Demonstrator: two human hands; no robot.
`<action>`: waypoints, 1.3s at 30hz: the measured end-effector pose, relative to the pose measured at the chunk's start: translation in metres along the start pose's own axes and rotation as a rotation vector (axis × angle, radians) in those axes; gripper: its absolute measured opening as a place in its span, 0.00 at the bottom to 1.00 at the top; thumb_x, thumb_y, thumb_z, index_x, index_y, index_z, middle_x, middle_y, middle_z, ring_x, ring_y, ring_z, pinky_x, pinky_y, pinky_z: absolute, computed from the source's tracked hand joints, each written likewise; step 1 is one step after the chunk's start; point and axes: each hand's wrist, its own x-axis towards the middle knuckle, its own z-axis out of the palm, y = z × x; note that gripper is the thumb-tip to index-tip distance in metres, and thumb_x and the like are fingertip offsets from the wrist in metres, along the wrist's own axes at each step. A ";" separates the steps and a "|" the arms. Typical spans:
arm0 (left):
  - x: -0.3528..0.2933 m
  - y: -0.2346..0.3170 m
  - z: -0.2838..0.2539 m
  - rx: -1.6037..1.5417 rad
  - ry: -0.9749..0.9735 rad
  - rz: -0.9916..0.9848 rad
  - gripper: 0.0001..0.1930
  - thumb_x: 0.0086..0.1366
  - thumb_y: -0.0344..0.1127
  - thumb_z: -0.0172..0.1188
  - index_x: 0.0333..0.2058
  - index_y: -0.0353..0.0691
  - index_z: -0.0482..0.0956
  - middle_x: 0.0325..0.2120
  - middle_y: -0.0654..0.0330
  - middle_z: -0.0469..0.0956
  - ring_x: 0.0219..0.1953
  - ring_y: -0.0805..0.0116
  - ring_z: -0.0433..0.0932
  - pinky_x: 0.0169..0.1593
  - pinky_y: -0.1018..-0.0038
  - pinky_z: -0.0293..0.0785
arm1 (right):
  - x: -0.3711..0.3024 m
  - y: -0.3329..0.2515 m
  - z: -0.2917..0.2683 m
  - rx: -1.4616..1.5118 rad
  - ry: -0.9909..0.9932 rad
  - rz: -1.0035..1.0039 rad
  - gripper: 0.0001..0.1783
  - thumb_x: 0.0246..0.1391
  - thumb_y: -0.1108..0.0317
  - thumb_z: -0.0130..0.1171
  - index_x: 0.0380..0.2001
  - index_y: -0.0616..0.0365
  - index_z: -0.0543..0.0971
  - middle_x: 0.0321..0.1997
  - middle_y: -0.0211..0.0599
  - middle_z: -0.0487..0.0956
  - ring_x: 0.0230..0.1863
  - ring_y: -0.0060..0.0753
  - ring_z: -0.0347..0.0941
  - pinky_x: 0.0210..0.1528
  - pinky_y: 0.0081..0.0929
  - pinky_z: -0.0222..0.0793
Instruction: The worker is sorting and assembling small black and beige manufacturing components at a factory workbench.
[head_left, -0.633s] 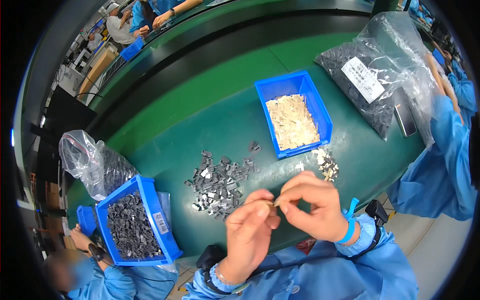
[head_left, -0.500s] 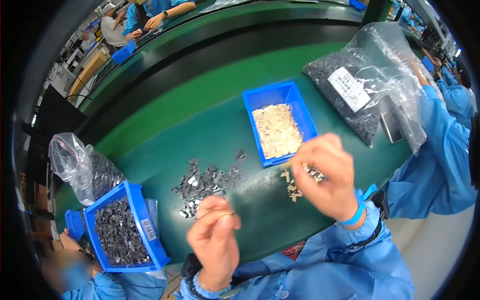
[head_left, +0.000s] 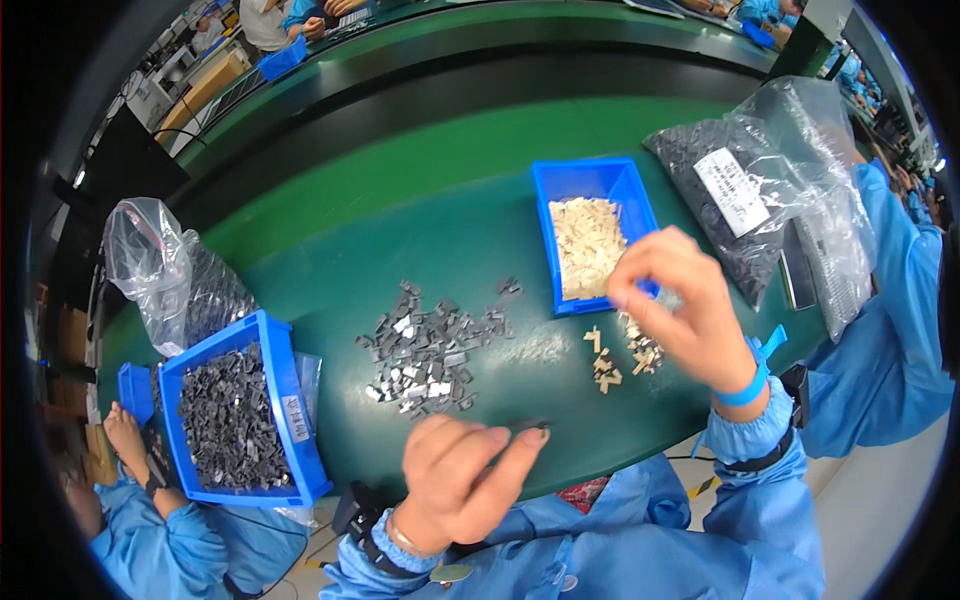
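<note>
Dark piece [head_left: 530,426]: at left hand [head_left: 458,482] (grip unclear). Blue bin [head_left: 602,180]: beside right hand [head_left: 690,305], hold also unclear; apparently stands for easy reach.

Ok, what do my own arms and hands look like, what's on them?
Your left hand and right hand are both ungloved. Light blue fabric sleeves with gathered cuffs cover the arms, and black straps with dark boxy attachments circle them near the wrists. The right wrist has a bright blue band with a loose end; the left, a thin, pale bracelet.
</note>
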 end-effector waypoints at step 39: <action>-0.081 0.015 -0.003 -0.006 -0.465 -0.381 0.22 0.41 0.32 0.68 0.38 0.35 0.77 0.35 0.54 0.71 0.33 0.60 0.69 0.36 0.67 0.66 | -0.035 -0.026 0.033 0.290 -0.061 0.073 0.05 0.43 0.79 0.59 0.25 0.63 0.73 0.26 0.38 0.72 0.27 0.34 0.69 0.28 0.26 0.64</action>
